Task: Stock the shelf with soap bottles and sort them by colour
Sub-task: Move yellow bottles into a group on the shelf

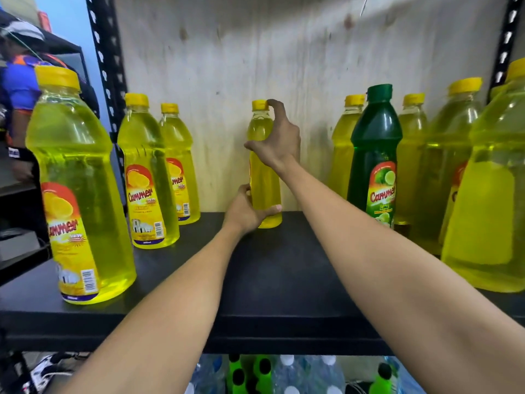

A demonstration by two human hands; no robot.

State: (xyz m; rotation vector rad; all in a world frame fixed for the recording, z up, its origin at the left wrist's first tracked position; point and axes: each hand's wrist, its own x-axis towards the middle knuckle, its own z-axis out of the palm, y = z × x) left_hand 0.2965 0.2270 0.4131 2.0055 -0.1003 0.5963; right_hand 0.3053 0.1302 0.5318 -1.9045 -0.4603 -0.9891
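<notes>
- Centre yellow btl (265, 189) stands upright on the black shelf (284, 265), far back, near the plywood back panel (227, 66). Long axis vertical; base looks down on the shelf, can't be 100% sure.
- L hand (247, 211) grips the btl low, fingers curled round the bottom part, coming in from the left.
- R hand (279, 146) holds it high: forefinger hooked over the yellow cap (260, 105), thumb on the shoulder, palm on the right side.
- So both hands are on one btl, one above the other along its axis. Good hold for twisting or sliding it w/o tipping.
- Label edge shows only on the btl's left side, so prob. label isn't facing front; a turn about the vertical axis looks like the step in hand.
- It sits in the gap, well apart from the left yellow group (145, 166) and from the right yellow group (451, 155).
- Sorting issue: green btl (375, 143) stands in among the right-hand yellows, touching or nearly touching its neighbours.
- Green btl lies right of the R hand, upright, a bit nearer the front. R hand is much the nearer; L arm would have to cross over.
- Risk: tight packing on the right, so lifting the green one straight up by the neck seems safer than dragging it.
- Below the shelf: more bottles (284, 373), clear w/ white caps and bright green w/ dark caps.
</notes>
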